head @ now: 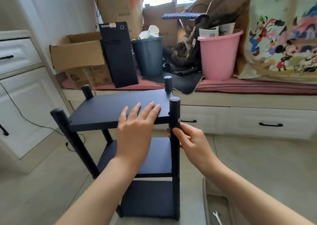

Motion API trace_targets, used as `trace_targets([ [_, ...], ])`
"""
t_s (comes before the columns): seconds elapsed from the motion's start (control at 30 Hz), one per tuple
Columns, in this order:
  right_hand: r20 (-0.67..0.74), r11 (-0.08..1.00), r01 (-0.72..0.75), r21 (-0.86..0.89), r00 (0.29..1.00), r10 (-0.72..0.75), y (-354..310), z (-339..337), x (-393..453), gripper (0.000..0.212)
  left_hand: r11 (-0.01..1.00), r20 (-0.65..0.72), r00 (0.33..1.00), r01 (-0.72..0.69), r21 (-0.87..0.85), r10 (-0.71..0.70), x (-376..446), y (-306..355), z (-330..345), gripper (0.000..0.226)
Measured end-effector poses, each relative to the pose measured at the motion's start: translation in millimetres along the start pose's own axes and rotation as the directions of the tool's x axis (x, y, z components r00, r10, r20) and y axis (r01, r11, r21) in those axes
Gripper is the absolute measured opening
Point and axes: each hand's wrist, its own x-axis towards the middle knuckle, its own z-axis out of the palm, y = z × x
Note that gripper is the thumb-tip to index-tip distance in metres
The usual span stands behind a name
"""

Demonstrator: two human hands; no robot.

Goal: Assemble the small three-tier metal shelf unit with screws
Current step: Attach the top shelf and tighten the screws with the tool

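1. The shelf unit [130, 139] stands upright on the floor [257, 164] in the middle of the view, with all three dark tiers seated between four round posts.
2. The left hand [137, 121] lies flat on the near right part of the top tier [109, 111], fingers straight and slightly spread, pressing down and gripping nothing.
3. The right hand [187, 140] pinches the near right post [175, 139] just below the top tier, thumb and fingers curled round it.
4. A pale screw head [179, 120] shows on that post level with the top tier, just above the right thumb; a second one sits lower, by the middle tier. How tight either is cannot be told.
5. A small wrench [217, 217] lies on the floor at the near right, well apart from both hands.
6. Judged from this, the unit is close to finished and the hands seem to be steadying or testing the near right joint.
7. Risks from here:
   - If that screw is loose, pressure from the flat hand could tilt the top tier and strain the joint.
   - Twisting the post by hand could rack the frame, since the narrow unit has nothing bracing it.
   - Pushing hard near the front edge could tip the unit toward the person.
   - Reaching for the wrench frees one hand, which could let the post shift out of line.
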Motion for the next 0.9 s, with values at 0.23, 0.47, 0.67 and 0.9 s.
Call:
trace_targets([
  [0.23, -0.025, 0.999, -0.04, -0.032, 0.999, 0.039, 8, -7, -14, 0.017, 1.0, -0.069, 0.998, -0.012, -0.01, 0.011, -10, 4, 12, 0.061],
  [0.47, 0.008, 0.975, -0.062, -0.215, 0.998, 0.066, 16, -9, -13, 0.026, 1.0, -0.125, 0.992, 0.012, -0.017, -0.014, -12, -6, 18, 0.053],
  [0.67, -0.081, 0.975, -0.118, -0.187, 0.991, 0.105, 13, -22, -6, 0.027, 0.994, -0.158, 0.987, -0.046, -0.095, 0.031, -4, 7, 29, 0.057],
  [0.9, -0.13, 0.974, -0.123, -0.191, 0.986, 0.099, 14, -44, -14, 0.025, 0.971, -0.159, 0.983, -0.123, -0.205, 0.091, 6, 20, 43, 0.059],
])
